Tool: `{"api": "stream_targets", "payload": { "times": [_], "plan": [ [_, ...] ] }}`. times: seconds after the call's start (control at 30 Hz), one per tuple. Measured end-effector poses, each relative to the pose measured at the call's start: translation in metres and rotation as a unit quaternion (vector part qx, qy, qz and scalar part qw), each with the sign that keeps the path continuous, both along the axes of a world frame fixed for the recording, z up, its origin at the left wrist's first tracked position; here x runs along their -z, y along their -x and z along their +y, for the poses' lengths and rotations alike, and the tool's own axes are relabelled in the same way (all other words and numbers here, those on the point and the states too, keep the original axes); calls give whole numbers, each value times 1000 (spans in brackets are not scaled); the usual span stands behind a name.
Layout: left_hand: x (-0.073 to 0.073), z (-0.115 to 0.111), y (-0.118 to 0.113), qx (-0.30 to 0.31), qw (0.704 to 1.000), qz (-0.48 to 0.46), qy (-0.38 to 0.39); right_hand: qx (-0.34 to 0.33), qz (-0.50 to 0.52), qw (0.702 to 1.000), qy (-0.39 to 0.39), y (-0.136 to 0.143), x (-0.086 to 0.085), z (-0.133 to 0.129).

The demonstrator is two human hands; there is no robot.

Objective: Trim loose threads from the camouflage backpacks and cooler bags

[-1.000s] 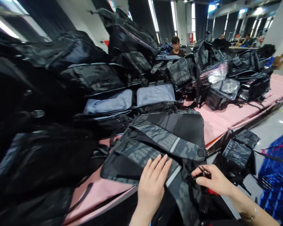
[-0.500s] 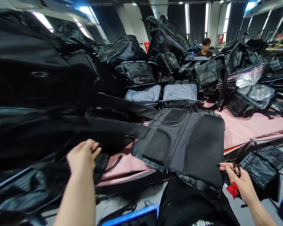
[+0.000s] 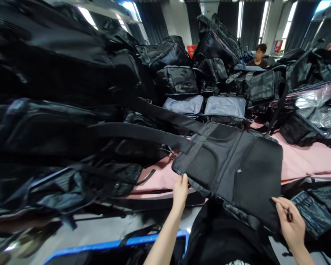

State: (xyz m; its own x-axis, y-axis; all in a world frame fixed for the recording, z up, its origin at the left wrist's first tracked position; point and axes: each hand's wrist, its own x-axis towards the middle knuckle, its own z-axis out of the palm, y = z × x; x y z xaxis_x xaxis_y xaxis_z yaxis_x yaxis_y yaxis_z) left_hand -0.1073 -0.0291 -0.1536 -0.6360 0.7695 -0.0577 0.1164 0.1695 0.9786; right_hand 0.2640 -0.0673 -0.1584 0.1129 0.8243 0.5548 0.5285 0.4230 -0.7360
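Note:
A black backpack (image 3: pixel 237 169) lies back-side up on the pink table (image 3: pixel 306 162), its mesh panels facing me and its two straps (image 3: pixel 143 132) stretched out to the left. My left hand (image 3: pixel 180 192) grips the backpack's near left edge. My right hand (image 3: pixel 291 224) touches the backpack's near right corner while it holds a small black clipper (image 3: pixel 288 215) with a bit of red showing. The lower end of the backpack hangs over the table's front edge towards me.
Tall piles of black and camouflage bags (image 3: pixel 57 110) fill the left and the far side of the table. Two grey open flaps (image 3: pixel 224 106) lie behind the backpack. A blue crate rim (image 3: pixel 113 243) sits below me. A person (image 3: pixel 260 55) sits far back.
The backpack was turned from its camouflage front to its black back side. My left hand came in from the left pile and took its near edge; my right hand moved up to its corner.

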Motion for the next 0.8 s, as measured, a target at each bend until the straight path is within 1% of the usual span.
{"api": "stream_targets", "payload": {
  "times": [0.1, 0.2, 0.3, 0.4, 0.47, 0.53, 0.6, 0.67, 0.73, 0.8],
  "plan": [
    [1, 2, -12, 11, 999, 22, -23, 37, 33, 998, -28, -5, 6, -5],
    [-3, 5, -20, 22, 998, 33, -40, 60, 70, 995, -30, -4, 3, -6],
    [-13, 9, -29, 35, 997, 31, -59, 78, 88, 993, -18, -1, 0, -6],
    [-29, 17, -39, 53, 993, 38, -98, 102, 101, 990, -4, -3, 3, -9],
    [-37, 27, -43, 76, 987, 50, -131, 115, 114, 987, 13, -3, 9, -13],
    [-41, 43, -44, 112, 980, 47, -157, 125, 125, 984, 36, 2, 15, -17],
    [-39, 60, -43, 151, 974, 35, -167, 114, 119, 985, 59, 13, 20, -19],
    [-32, 74, -42, 184, 970, 29, -157, 87, 91, 990, 60, 27, 19, -15],
    [-23, 77, -44, 195, 971, 33, -131, 61, 65, 995, 34, 41, 13, -5],
    [-14, 68, -51, 185, 976, 39, -104, 59, 67, 996, 2, 52, 2, 8]
  ]
}}
